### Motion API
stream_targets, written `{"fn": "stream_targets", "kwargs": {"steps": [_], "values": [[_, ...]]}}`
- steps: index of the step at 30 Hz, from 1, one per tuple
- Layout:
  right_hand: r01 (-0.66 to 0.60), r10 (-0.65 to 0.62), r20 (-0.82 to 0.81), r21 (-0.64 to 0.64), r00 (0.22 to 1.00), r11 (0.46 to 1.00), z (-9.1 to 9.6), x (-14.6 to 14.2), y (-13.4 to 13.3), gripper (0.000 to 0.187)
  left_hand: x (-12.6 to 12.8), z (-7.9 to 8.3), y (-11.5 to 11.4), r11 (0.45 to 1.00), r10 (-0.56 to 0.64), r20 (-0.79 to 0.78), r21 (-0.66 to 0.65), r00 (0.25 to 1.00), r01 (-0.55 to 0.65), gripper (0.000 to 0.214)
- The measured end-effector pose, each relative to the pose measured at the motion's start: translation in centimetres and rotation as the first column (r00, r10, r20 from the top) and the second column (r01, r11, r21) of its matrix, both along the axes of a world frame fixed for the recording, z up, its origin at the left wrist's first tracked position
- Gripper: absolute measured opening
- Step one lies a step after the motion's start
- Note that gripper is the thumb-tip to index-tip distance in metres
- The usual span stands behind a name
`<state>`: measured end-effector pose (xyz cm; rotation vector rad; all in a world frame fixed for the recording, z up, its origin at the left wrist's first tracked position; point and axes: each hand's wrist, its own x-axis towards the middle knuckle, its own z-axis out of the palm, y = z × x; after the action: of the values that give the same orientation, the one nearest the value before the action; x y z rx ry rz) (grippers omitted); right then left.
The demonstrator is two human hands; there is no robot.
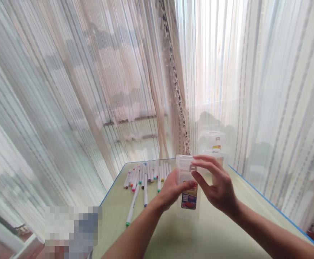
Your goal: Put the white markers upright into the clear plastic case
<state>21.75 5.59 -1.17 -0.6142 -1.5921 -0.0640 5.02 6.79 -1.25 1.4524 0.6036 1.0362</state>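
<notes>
A tall clear plastic box [184, 176], with a clear lid and a dark label showing a red picture, stands upright over the table. My left hand [170, 190] is wrapped round its left side, the thumb lying across the front just above the label. On the right, my right hand [219, 183] has its fingers curved over the lid, with the fingertips and thumb at the small latch. Whether the lid is fastened cannot be made out. Left of the box lie several white markers [136, 205] with coloured ends, mostly side by side in a loose pile.
Another clear plastic container [213, 144] with a yellow label stands at the back, partly behind my right hand. The pale green table [167, 237] has a blue edge. Sheer striped curtains [124, 90] hang behind it. A pixelated patch covers the lower left.
</notes>
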Motion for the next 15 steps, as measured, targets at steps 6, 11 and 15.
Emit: {"fn": "stream_targets", "kwargs": {"steps": [6,11,15], "values": [[-0.155,0.156,0.007,-0.066,0.988,0.986,0.1,-0.8,-0.9,0.025,0.1,-0.7,-0.3,0.99,0.099,-0.045,0.109,0.994,-0.094,0.048],[-0.14,0.142,0.043,-0.056,0.989,0.989,0.1,-0.4,-0.6,0.023,0.3,-1.2,-0.4,0.983,0.116,-0.05,0.15,0.992,-0.107,0.051],[-0.152,0.158,0.06,-0.094,0.986,0.984,-0.1,-0.1,-0.3,0.022,0.5,-1.8,-0.3,0.986,0.119,0.015,0.117,0.993,-0.12,0.052]]}}
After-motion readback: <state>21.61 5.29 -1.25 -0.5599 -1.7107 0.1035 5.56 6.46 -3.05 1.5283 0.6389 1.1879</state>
